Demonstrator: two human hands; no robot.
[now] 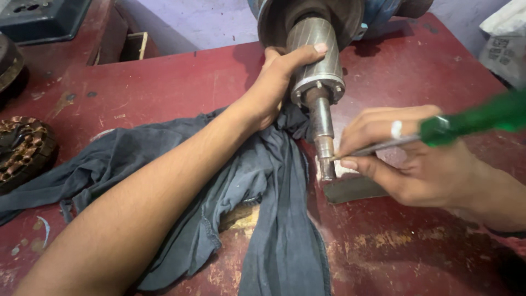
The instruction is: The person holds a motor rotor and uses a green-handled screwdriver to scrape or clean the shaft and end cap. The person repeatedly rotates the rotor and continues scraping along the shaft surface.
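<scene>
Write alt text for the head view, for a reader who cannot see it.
A person's left hand grips a ribbed metal rotor while the right hand points a green-handled screwdriver at its steel shaft. A dark grey cloth lies under the forearm on a worn red table.

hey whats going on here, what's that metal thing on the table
A person is working on a motor rotor that lies on a worn red table. The left hand grips the ribbed rotor body and steadies it. The right hand holds a green-handled screwdriver with its tip against the rotor's shaft, near the shaft's end. A dark grey cloth is bunched beneath the rotor and the left forearm. A copper-wound stator sits at the table's left edge.
</scene>
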